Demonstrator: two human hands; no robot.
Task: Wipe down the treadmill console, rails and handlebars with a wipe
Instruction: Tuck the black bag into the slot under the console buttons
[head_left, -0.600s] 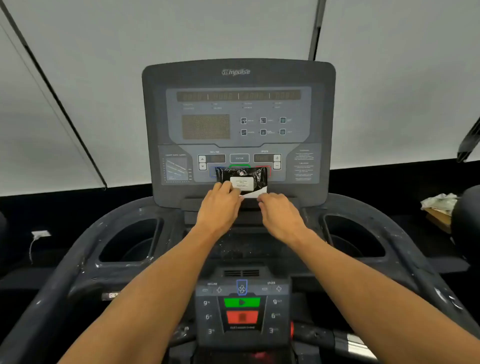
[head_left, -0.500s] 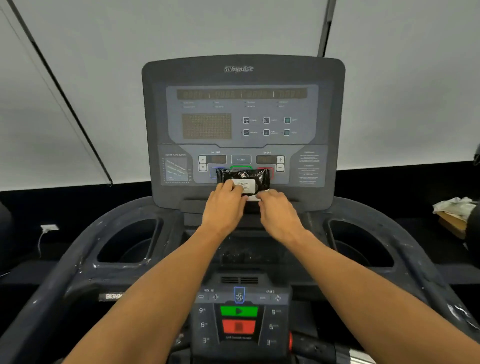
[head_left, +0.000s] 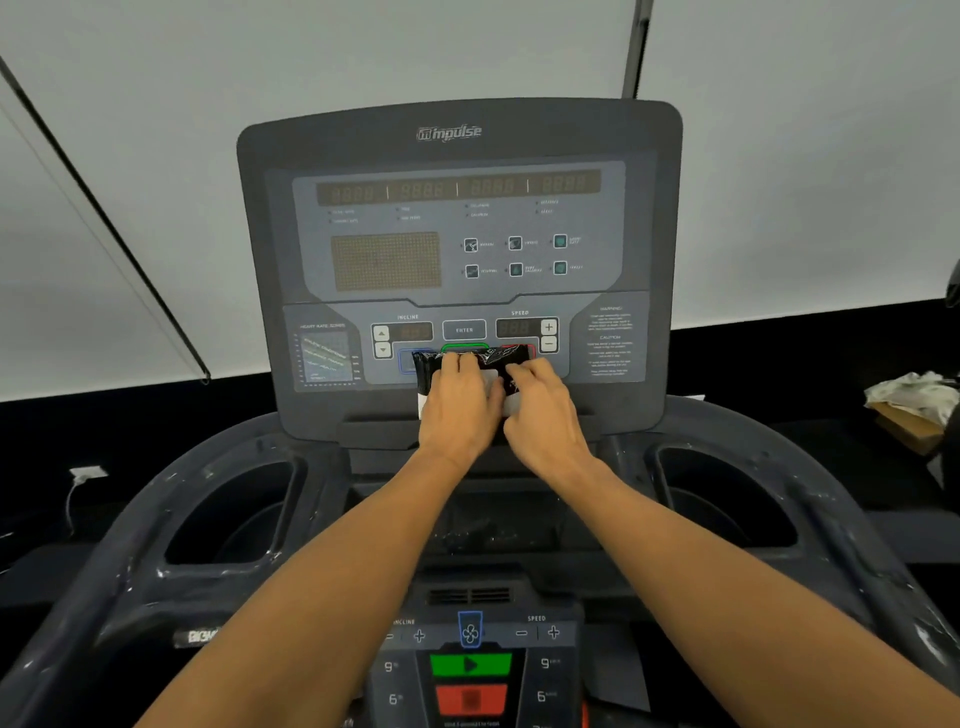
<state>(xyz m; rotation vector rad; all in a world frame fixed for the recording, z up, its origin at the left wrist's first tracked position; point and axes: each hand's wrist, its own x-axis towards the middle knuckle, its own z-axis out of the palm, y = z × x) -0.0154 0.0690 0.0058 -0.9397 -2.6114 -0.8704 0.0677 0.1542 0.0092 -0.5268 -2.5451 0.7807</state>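
Wipes come first: the black wipe pack (head_left: 470, 366) leans against the lower edge of the console (head_left: 457, 260), on the ledge at 12 o'clock from the person, covering the green and red buttons there. In the head view, both hands have closed in on it since half a second ago. The left hand (head_left: 457, 402) now lies over the pack's middle with fingers curled onto its front, where before it only touched the lower left corner. The right hand (head_left: 540, 410) has slid up to 3 o'clock of the left, fingertips on the white label flap (head_left: 511, 400). My reading is that the flap is being opened or a sheet drawn out; no wiping has begun.

Whether the right fingers pinch the flap or merely press it, I cannot tell; the hands hide the opening. White showing at the pack's lower left may be a sheet or a flap. Rails and handlebars are mostly cut off.
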